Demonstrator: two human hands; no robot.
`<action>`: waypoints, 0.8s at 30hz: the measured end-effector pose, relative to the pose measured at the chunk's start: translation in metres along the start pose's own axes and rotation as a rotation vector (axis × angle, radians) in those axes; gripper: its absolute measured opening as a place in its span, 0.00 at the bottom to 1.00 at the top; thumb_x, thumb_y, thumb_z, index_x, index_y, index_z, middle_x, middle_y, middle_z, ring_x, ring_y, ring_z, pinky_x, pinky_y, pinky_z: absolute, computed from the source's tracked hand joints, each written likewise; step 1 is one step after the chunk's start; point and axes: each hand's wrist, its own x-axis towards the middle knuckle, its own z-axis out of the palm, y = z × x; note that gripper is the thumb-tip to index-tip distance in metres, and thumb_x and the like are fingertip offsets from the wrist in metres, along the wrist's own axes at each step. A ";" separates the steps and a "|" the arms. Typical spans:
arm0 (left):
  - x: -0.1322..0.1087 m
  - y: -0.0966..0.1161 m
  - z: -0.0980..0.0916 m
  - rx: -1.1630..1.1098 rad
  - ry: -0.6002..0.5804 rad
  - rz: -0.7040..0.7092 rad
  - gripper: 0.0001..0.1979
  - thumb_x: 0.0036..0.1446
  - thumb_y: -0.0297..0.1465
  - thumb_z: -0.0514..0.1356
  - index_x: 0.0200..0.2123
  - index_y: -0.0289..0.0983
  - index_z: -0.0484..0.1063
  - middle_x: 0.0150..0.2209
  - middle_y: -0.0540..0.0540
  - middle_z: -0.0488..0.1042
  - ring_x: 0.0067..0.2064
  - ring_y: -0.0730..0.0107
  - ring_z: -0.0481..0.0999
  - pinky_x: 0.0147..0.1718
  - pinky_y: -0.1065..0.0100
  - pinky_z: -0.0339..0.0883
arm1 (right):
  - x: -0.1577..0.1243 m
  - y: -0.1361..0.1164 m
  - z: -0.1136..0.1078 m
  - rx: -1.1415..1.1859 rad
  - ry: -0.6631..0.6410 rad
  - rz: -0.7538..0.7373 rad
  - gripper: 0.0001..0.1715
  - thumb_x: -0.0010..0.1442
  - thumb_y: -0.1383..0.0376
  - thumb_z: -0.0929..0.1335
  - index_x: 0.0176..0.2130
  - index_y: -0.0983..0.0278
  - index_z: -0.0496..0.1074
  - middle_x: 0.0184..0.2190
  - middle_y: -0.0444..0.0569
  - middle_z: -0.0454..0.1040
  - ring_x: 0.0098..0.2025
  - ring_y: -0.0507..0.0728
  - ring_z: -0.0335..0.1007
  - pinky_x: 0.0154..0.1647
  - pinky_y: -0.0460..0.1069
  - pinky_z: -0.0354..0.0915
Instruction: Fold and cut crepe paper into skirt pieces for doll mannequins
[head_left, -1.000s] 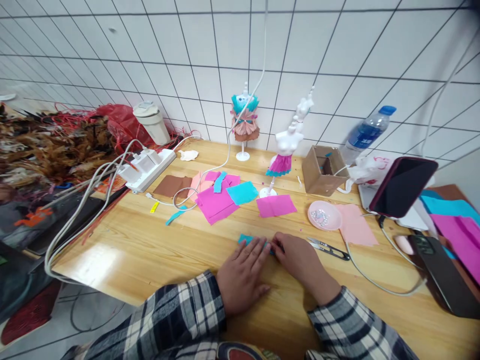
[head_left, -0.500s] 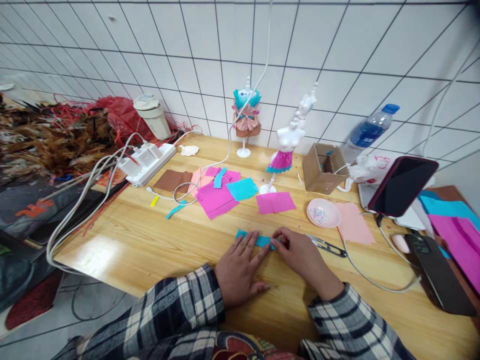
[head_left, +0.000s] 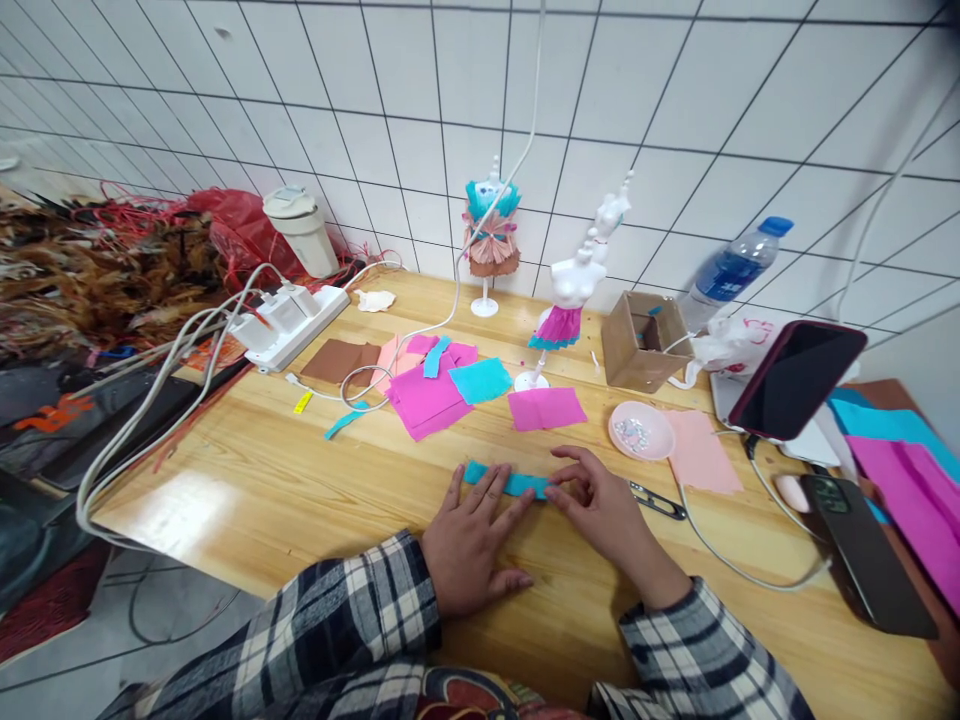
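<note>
A turquoise crepe-paper strip (head_left: 519,484) lies flat on the wooden table in front of me. My left hand (head_left: 471,548) rests palm down with its fingers spread, several of them pressing on the strip. At the strip's right end, the thumb of my right hand (head_left: 606,512) touches the paper, while the index finger is raised apart from it. Partly hidden behind my right hand are thread snips (head_left: 661,502). Beyond the strip lies a magenta paper piece (head_left: 547,408). Near it, a small white mannequin (head_left: 576,280) wears a magenta skirt with a turquoise hem.
Magenta sheets (head_left: 424,402), a turquoise sheet (head_left: 481,380) and a brown sheet (head_left: 341,362) lie beyond. Further round are a dressed mannequin (head_left: 491,235), a pink bowl (head_left: 616,440) of rhinestones, a cardboard box (head_left: 637,365), a phone (head_left: 870,560), a power strip (head_left: 296,335) and loose cables.
My right index finger has lifted away from the thumb, which stays at the strip's end. My left hand still presses the strip. The whole view has shifted slightly.
</note>
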 end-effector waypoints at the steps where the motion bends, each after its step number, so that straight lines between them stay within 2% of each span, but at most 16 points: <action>1: 0.000 0.000 0.000 0.002 0.006 -0.005 0.43 0.54 0.59 0.45 0.67 0.43 0.44 0.68 0.33 0.46 0.67 0.46 0.47 0.61 0.38 0.32 | -0.001 0.000 0.000 0.004 -0.024 0.000 0.28 0.55 0.59 0.68 0.55 0.57 0.62 0.36 0.43 0.78 0.23 0.51 0.65 0.27 0.47 0.61; 4: -0.001 -0.001 0.001 -0.003 0.013 -0.009 0.41 0.55 0.58 0.45 0.67 0.44 0.45 0.68 0.34 0.46 0.67 0.46 0.48 0.61 0.38 0.34 | -0.002 0.005 0.002 0.010 -0.069 0.029 0.35 0.54 0.63 0.69 0.59 0.54 0.58 0.37 0.42 0.78 0.27 0.52 0.69 0.30 0.47 0.63; 8: -0.001 -0.004 0.002 -0.028 0.030 0.017 0.44 0.54 0.58 0.48 0.67 0.41 0.43 0.68 0.35 0.45 0.67 0.47 0.48 0.62 0.46 0.42 | 0.002 0.012 0.009 0.042 -0.087 0.096 0.34 0.54 0.64 0.68 0.59 0.55 0.58 0.34 0.42 0.77 0.33 0.54 0.73 0.35 0.48 0.65; 11: -0.002 -0.005 0.003 -0.035 0.047 0.022 0.45 0.53 0.58 0.50 0.67 0.40 0.43 0.68 0.36 0.46 0.67 0.47 0.49 0.62 0.48 0.45 | 0.005 0.013 0.012 0.020 -0.096 0.129 0.34 0.55 0.62 0.67 0.60 0.57 0.57 0.32 0.42 0.77 0.33 0.56 0.74 0.34 0.49 0.64; 14: -0.002 -0.005 0.003 -0.027 0.037 0.019 0.45 0.53 0.58 0.49 0.67 0.40 0.44 0.68 0.35 0.45 0.67 0.46 0.49 0.62 0.47 0.45 | 0.005 0.009 0.014 -0.026 -0.066 0.155 0.34 0.56 0.59 0.67 0.60 0.58 0.57 0.30 0.43 0.77 0.32 0.56 0.74 0.33 0.49 0.63; 24: 0.000 0.001 -0.008 -0.034 -0.031 -0.032 0.42 0.55 0.60 0.43 0.67 0.45 0.43 0.68 0.37 0.44 0.67 0.46 0.48 0.61 0.38 0.36 | 0.004 -0.005 0.014 -0.153 -0.009 0.184 0.29 0.57 0.61 0.65 0.57 0.56 0.58 0.27 0.40 0.75 0.31 0.56 0.73 0.30 0.48 0.62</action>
